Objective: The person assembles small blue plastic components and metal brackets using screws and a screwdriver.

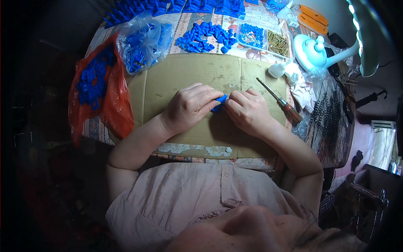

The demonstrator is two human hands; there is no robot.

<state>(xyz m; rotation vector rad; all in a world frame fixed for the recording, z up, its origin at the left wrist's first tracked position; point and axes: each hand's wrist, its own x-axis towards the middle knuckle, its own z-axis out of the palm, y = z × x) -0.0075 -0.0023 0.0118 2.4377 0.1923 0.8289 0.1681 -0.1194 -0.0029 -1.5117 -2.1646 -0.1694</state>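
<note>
A small blue plastic part (221,99) is held above the cardboard sheet, between my two hands. My left hand (189,103) is closed on it, thumb below and fingers over the top. From the other side my right hand (248,110) pinches at the part's right end with curled fingers. Most of the piece is covered by fingers, so its full shape is hidden. Whether a smaller item sits in the right fingertips, I cannot tell. A screwdriver (289,111) with a reddish handle lies to the right of my right hand, its shaft pointing away to the left.
Cardboard (189,69) covers the table's middle. Left are a red bag (119,103) and a clear bag (153,44) of blue parts. Behind lie blue cone-like pieces (205,35), a divided box (265,47) with brass-coloured pieces, and a lamp (311,52). Black springs (325,111) lie right.
</note>
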